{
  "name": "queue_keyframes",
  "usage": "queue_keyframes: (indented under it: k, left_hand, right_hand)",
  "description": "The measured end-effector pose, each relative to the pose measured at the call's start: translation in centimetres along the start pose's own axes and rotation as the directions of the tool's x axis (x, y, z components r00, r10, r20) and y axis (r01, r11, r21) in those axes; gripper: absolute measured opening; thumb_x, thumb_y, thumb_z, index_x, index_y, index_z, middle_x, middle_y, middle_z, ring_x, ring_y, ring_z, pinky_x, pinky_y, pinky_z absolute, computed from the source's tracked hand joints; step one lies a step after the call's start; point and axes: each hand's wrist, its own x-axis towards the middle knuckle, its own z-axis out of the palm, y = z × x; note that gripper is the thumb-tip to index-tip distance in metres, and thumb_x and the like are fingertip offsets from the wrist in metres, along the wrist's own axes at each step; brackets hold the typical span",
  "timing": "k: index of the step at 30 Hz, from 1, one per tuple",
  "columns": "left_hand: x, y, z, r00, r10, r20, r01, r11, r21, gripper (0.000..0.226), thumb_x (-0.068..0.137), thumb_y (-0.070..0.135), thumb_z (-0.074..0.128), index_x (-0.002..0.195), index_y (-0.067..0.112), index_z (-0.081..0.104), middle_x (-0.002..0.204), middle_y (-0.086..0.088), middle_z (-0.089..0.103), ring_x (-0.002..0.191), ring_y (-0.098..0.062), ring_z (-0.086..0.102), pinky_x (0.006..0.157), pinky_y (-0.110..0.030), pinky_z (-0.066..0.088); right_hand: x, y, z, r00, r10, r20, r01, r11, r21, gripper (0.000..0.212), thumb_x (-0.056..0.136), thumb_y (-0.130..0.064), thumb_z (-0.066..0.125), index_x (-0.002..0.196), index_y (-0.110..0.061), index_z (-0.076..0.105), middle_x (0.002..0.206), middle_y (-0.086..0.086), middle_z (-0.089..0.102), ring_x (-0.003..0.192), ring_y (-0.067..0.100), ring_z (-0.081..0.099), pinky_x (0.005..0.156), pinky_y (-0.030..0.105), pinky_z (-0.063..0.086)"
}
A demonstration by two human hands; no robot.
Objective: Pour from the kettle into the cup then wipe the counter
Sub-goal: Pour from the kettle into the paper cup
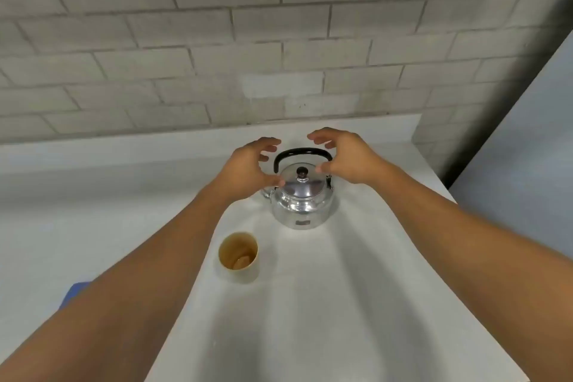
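A shiny steel kettle (302, 205) with a black arched handle and a dark lid knob stands upright on the white counter (310, 304) near the back wall. A cream cup (239, 257) stands in front of it, slightly left, with a brownish inside. My left hand (248, 169) hovers at the kettle's left side, fingers spread and curled, its thumb close to the lid. My right hand (344, 158) hovers at the right, fingers apart near the handle's right end. Neither hand holds anything. The kettle's spout is hidden behind my left hand.
A grey brick wall (279, 40) rises right behind the counter. The counter's right edge (446, 195) drops off beside a grey-blue floor. A blue thing (74, 290) peeks out from under my left forearm at the left.
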Motion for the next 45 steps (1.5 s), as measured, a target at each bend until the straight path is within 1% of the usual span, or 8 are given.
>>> queue_keyframes:
  k: [5,10,15,20,26,33,38,45]
  left_hand:
    - [2.0,0.0,0.3,0.998,0.008,0.057,-0.013,0.996,0.092,0.071,0.073,0.012,0.094,0.135,0.026,0.063,0.118,0.007,0.069,0.103,-0.017,0.070,0.093,-0.035,0.060]
    - [2.9,-0.4,0.9,1.000,0.030,-0.002,-0.029,0.992,0.123,0.038,0.083,0.009,0.083,0.117,0.024,0.074,0.106,0.009,0.074,0.085,-0.004,0.070,0.076,-0.011,0.049]
    - [3.0,-0.4,0.9,1.000,0.010,-0.024,-0.008,0.996,0.083,0.029,0.084,0.004,0.081,0.105,0.024,0.079,0.088,0.018,0.072,0.075,-0.001,0.071,0.075,-0.015,0.051]
    - [2.7,-0.2,0.5,1.000,0.022,0.008,-0.023,0.995,0.100,0.031,0.085,0.004,0.080,0.105,0.027,0.078,0.090,0.017,0.074,0.077,-0.003,0.073,0.069,-0.007,0.046]
    - [1.7,1.3,-1.6,0.992,0.113,-0.057,-0.109,0.992,0.065,0.035,0.086,0.006,0.080,0.116,0.024,0.077,0.104,0.011,0.076,0.091,-0.005,0.073,0.074,0.005,0.043]
    - [-2.2,1.6,-6.1,0.975,0.180,-0.134,-0.190,0.979,-0.070,0.050,0.084,0.028,0.087,0.131,0.029,0.068,0.123,0.015,0.071,0.107,-0.001,0.068,0.087,-0.014,0.055]
    - [-7.6,-1.4,-7.0,0.997,0.075,0.016,-0.071,0.984,-0.166,0.077,0.074,0.050,0.084,0.144,0.032,0.055,0.139,0.015,0.063,0.127,-0.004,0.060,0.103,-0.028,0.051]
    - [-13.7,-6.7,-4.0,0.986,-0.068,0.151,0.098,0.975,-0.199,0.102,0.060,0.042,0.097,0.149,0.035,0.048,0.148,0.018,0.057,0.137,-0.001,0.053,0.117,-0.035,0.044]
  right_hand:
    - [1.5,0.2,0.4,0.997,0.019,0.069,-0.010,0.992,-0.123,0.060,0.078,-0.013,0.082,0.132,-0.029,0.061,0.122,-0.003,0.064,0.106,0.018,0.061,0.088,0.028,0.050]
    - [2.3,0.5,1.1,0.999,-0.024,0.035,0.027,0.996,-0.083,0.031,0.088,-0.027,0.076,0.118,-0.022,0.073,0.101,-0.009,0.071,0.095,0.013,0.065,0.074,0.013,0.043]
    - [2.5,0.7,1.7,1.000,-0.010,0.020,0.009,1.000,0.030,0.018,0.089,-0.030,0.073,0.106,-0.026,0.077,0.092,-0.015,0.072,0.088,0.004,0.066,0.075,0.018,0.047]
    - [1.4,1.0,3.1,0.997,-0.037,-0.064,0.044,0.992,0.117,0.016,0.090,-0.030,0.072,0.104,-0.025,0.077,0.100,-0.002,0.074,0.094,0.014,0.067,0.086,0.027,0.052]
    - [0.6,-1.0,2.5,0.980,-0.052,-0.190,0.088,0.979,0.184,0.012,0.091,-0.029,0.071,0.101,-0.030,0.076,0.093,-0.008,0.071,0.088,0.007,0.064,0.076,0.016,0.045]
    - [-1.1,-3.9,-0.3,0.960,-0.118,-0.255,0.155,0.979,0.133,0.013,0.090,-0.031,0.072,0.103,-0.031,0.076,0.093,-0.025,0.070,0.090,-0.015,0.062,0.076,-0.001,0.042]
    - [-3.4,-5.2,-1.0,0.944,-0.177,-0.278,0.220,0.966,0.134,0.018,0.090,-0.028,0.073,0.091,-0.047,0.070,0.091,-0.028,0.072,0.092,-0.009,0.064,0.078,0.003,0.044]
    - [-6.7,-5.4,-0.9,0.951,-0.181,-0.250,0.225,0.960,0.163,0.015,0.089,-0.026,0.074,0.093,-0.040,0.074,0.091,-0.021,0.072,0.089,0.001,0.066,0.077,0.007,0.045]
